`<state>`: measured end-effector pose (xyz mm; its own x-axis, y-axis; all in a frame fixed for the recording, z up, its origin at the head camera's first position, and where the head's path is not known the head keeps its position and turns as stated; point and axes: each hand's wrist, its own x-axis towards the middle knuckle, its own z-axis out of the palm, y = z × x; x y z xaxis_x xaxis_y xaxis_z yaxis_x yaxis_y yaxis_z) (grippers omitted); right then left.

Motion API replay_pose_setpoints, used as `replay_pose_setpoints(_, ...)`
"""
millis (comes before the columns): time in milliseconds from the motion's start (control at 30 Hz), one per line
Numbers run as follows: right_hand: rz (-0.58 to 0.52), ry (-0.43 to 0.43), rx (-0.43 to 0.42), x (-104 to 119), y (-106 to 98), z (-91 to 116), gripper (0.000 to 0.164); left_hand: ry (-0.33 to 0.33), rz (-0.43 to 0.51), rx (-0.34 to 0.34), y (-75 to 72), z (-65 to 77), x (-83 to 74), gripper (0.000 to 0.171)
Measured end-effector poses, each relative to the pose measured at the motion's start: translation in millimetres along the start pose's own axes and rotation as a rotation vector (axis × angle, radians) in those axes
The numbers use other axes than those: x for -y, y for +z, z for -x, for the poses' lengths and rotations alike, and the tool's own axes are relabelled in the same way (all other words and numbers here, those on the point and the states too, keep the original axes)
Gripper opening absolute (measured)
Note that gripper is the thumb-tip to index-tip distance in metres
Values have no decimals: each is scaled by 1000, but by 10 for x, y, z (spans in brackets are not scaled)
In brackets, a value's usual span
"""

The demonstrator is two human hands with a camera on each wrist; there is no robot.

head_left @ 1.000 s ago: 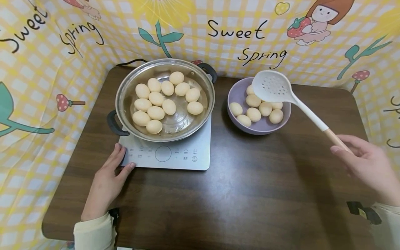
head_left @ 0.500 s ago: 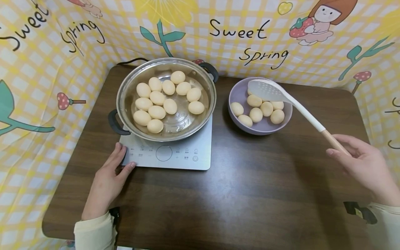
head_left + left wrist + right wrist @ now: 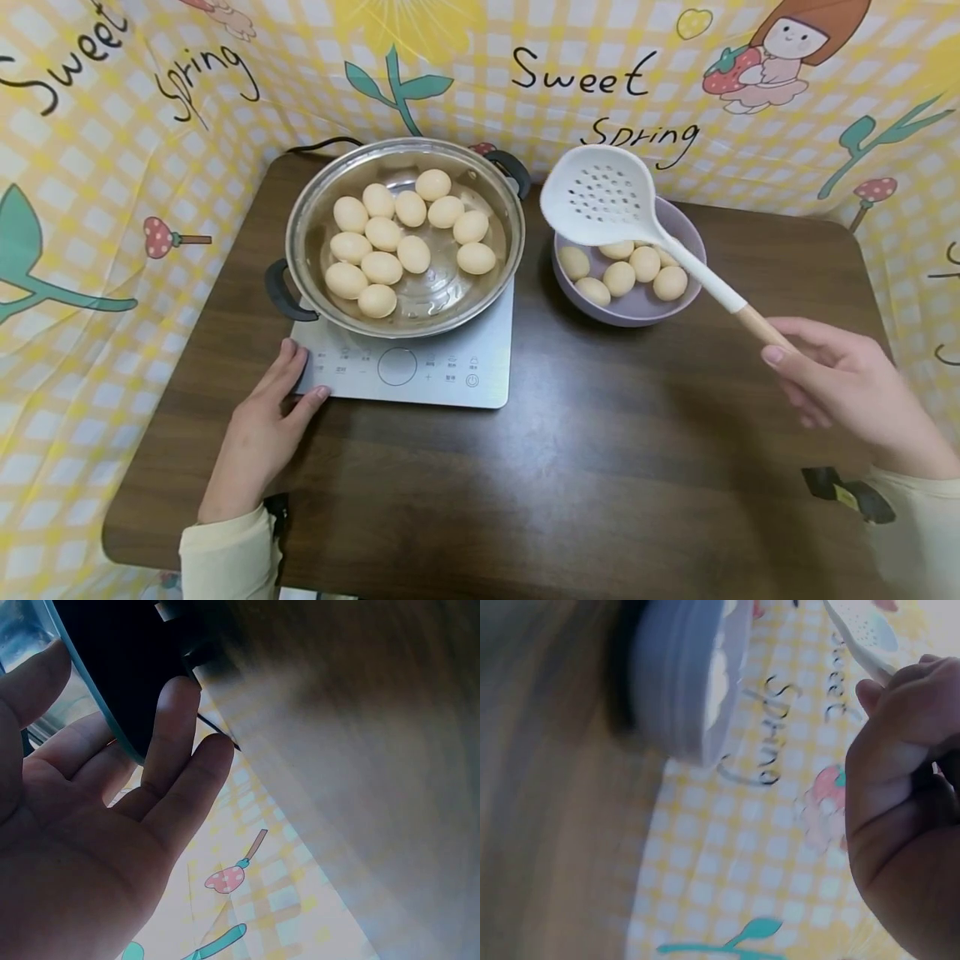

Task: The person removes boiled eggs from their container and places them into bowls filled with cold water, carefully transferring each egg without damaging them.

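Note:
My right hand [image 3: 847, 383] holds the wooden handle of a white slotted skimmer [image 3: 600, 196], thumb along the top. Its perforated head bears nothing and hangs over the back left of a purple bowl [image 3: 630, 312], hiding part of the eggs [image 3: 645, 264] inside. To the left, a steel two-handled pot [image 3: 300, 208] holds several pale eggs [image 3: 381, 268] in clear water. It stands on a silver induction cooktop [image 3: 480, 379]. My left hand [image 3: 258, 429] grips the cooktop's front left corner; in the left wrist view its fingers [image 3: 174, 727] overlap the dark underside.
The brown wooden table [image 3: 570, 500] has a yellow checked cloth [image 3: 480, 75] rising behind it and at both sides. Dark handles [image 3: 285, 293] stick out from the pot. A black cord [image 3: 330, 143] runs behind it.
The skimmer head first tilted down into the bowl, then rose, turned face up and shifted left. One egg in the bowl rolled slightly. My left hand stayed at the cooktop corner.

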<state>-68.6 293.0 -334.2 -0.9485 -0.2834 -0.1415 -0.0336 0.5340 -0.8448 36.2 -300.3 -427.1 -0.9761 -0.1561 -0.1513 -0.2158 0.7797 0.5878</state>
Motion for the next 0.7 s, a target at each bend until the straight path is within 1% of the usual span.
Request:
replay_pose_setpoints(100, -9, -9, 17, 138, 66, -96, 30, -1, 2, 3, -1, 0, -1, 70)
replay_pose_setpoints(200, -29, 4, 40, 271, 150, -194, 30, 2, 5, 6, 0, -4, 1, 70)
replay_pose_setpoints(433, -72, -46, 151, 541, 379, -387, 29, 17, 13, 1, 1, -18, 6, 70)
replay_pose_setpoints(567, -17, -48, 167, 669, 509, -463, 28, 17, 10, -2, -3, -19, 14, 70)
replay_pose_setpoints(633, 28, -73, 167, 707, 572, -496, 29, 15, 9, 2, -4, -14, 21, 70)
replay_pose_setpoints(700, 89, -124, 159, 733, 637, -528, 30, 15, 7, 6, -4, -7, 30, 70)
